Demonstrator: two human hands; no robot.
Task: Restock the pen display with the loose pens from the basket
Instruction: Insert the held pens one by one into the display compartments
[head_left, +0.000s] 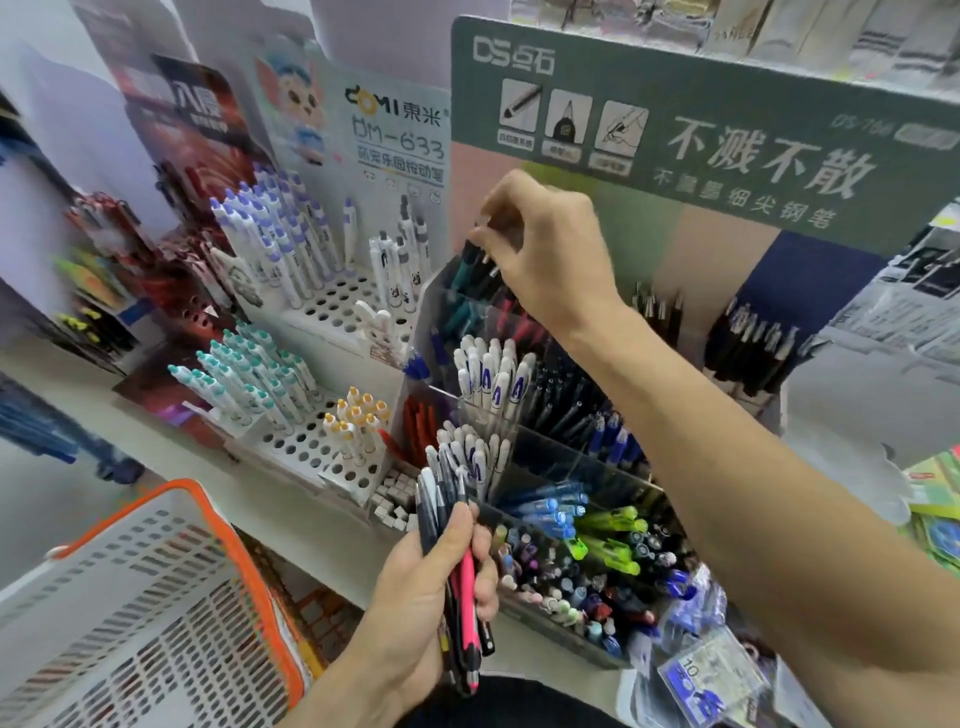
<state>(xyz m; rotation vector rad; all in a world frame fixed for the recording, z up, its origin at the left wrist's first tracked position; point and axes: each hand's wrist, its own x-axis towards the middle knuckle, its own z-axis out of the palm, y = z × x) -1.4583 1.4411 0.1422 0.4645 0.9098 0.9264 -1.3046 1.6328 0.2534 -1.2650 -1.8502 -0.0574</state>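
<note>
My left hand (423, 597) grips a bundle of loose pens (454, 540), among them a pink one and several dark and white ones, held upright in front of the shelf. My right hand (545, 249) reaches up to the top back compartment of the clear tiered pen display (524, 447) and pinches the top of a dark pen (475, 260) standing there. The display's compartments hold white, blue, black, red and green pens. The white basket with an orange rim (171, 587) sits at lower left; its inside shows no pens from this angle.
White perforated pen racks (311, 441) with teal, purple and yellow-capped pens stand left of the display. A green signboard (727, 135) rises behind it. More dark pens (748, 338) stand at the right. Packaged items (711, 675) lie at bottom right on the shelf.
</note>
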